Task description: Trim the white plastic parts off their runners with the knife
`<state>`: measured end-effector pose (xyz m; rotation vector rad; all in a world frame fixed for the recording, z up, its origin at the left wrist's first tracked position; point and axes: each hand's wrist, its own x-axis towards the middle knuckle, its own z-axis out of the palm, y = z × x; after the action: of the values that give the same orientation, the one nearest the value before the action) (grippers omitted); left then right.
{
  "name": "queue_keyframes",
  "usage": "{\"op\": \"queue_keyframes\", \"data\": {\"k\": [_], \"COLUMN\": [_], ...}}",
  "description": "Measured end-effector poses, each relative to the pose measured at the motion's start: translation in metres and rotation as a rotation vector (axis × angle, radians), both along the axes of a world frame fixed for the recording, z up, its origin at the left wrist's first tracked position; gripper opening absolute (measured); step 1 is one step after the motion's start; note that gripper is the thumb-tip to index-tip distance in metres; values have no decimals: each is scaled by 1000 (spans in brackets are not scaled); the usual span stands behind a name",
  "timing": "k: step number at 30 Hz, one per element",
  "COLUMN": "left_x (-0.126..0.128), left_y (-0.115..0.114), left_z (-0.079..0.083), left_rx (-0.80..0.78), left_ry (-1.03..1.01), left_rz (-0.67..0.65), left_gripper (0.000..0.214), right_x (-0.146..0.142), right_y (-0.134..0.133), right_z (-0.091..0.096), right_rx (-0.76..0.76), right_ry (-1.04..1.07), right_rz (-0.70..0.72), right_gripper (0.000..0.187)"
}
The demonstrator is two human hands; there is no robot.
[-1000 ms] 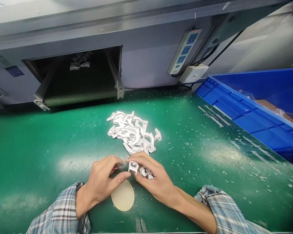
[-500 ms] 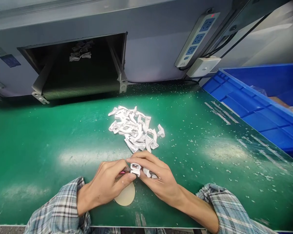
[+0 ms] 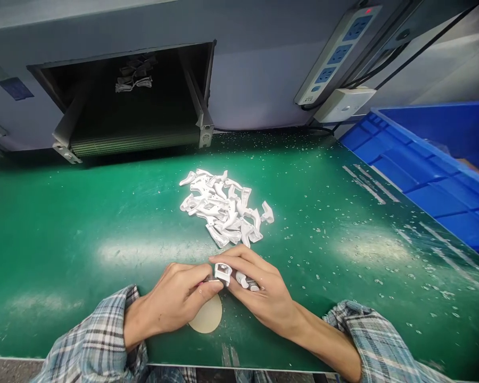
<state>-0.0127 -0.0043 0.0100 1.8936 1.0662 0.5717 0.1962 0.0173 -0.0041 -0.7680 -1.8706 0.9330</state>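
Observation:
My right hand (image 3: 259,292) is curled around a white plastic part (image 3: 222,273) with a squarish open end facing up. More white plastic pieces (image 3: 245,281) show inside the same palm. Against the part's left side my left hand (image 3: 179,292) is closed in a pinch on a slim tool, mostly hidden by the fingers; a little pink and a thin metallic edge show, and its exact kind is unclear. Just beyond the hands lies a loose pile of curved white plastic parts (image 3: 219,205). A pale round disc (image 3: 207,315) lies on the table beneath my left hand.
Small ring-like scraps litter the green table (image 3: 311,319), mostly on the right. At the back, a conveyor belt (image 3: 135,139) comes out of a grey housing, with white parts deep inside. A power strip (image 3: 337,56) is mounted on the housing. A blue crate (image 3: 419,170) stands at right.
The white part has turned slightly in my right fingers, showing more of its open end. My left thumb and tool have shifted a little along it. The view has moved slightly.

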Motion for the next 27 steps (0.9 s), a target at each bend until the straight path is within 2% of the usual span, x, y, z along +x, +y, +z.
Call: {"op": "queue_keyframes", "data": {"k": [3, 5, 7, 11, 13, 17, 19, 23, 27], "left_x": [-1, -1, -1, 0, -1, -5, -6, -5, -3], "left_y": [-1, -1, -1, 0, 1, 4, 5, 5, 5], "left_z": [-2, -2, -2, 1, 3, 5, 5, 4, 5], "left_rx": [72, 80, 46, 49, 128, 481, 601, 681, 756], "left_ry": [-37, -94, -147, -131, -53, 214, 341, 520, 614], "left_rz": [107, 193, 256, 319, 311, 255, 228, 196, 191], "left_gripper": [28, 18, 13, 17, 16, 24, 29, 42, 48], "right_x": [-2, -3, -4, -4, -3, 0, 1, 1, 1], "right_y": [0, 0, 0, 0, 1, 6, 8, 9, 8], "right_z": [0, 0, 2, 5, 6, 11, 13, 13, 12], "right_rx": [-66, -179, -377, -922, -1056, -1087, -1111, -1133, -1127], "right_ry": [1, 5, 19, 148, 222, 274, 266, 215, 200], "right_rz": [19, 29, 30, 137, 186, 133, 118, 147, 170], "right_gripper": [37, 34, 32, 43, 45, 43, 43, 42, 41]}}
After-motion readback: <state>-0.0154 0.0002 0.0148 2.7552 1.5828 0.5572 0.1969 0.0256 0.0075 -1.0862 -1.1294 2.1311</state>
